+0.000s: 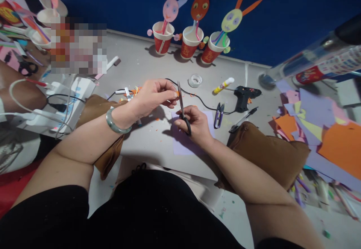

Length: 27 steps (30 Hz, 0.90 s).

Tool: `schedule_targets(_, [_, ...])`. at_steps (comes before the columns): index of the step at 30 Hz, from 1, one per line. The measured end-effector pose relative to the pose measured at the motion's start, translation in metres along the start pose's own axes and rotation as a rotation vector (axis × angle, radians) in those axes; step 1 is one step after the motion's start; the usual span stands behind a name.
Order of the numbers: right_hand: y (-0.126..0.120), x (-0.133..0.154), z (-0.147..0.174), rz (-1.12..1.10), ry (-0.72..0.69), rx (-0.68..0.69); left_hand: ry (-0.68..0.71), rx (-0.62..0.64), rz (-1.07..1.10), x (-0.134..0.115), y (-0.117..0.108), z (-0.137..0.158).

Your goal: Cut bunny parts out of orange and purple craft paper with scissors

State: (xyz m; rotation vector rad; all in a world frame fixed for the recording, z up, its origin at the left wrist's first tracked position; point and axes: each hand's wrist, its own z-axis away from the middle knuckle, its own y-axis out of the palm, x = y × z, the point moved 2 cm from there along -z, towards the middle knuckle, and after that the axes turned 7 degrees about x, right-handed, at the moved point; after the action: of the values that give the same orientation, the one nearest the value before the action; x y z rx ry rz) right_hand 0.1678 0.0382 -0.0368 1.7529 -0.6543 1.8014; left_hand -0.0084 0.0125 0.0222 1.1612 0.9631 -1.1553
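My left hand [158,94] pinches a small piece of orange paper [177,93] between thumb and fingers. In my right hand [196,123] is a pair of scissors [181,100], its blades pointing up and away from me. They meet or pass close by the orange paper; whether they touch it I cannot tell. Under my right hand lies a sheet of light purple paper [182,143]. Tiny orange scraps are scattered on the table [149,140] below my left hand.
Three red paper cups [188,47] with paper rabbit heads stand at the back. Nearer are a tape roll [195,80], a glue stick [223,85], a black glue gun [244,97], thread snips [219,116] and a pen [244,119]. Coloured paper [341,147] piles up at right; a power strip [77,102] at left.
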Motion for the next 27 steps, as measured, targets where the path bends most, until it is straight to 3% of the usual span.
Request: schedule_targets(27, [-0.0001, 0.0001, -0.0005, -0.005, -0.004, 0.014, -0.003, -0.017, -0.052, 0.0000, -0.0021, 0.0001])
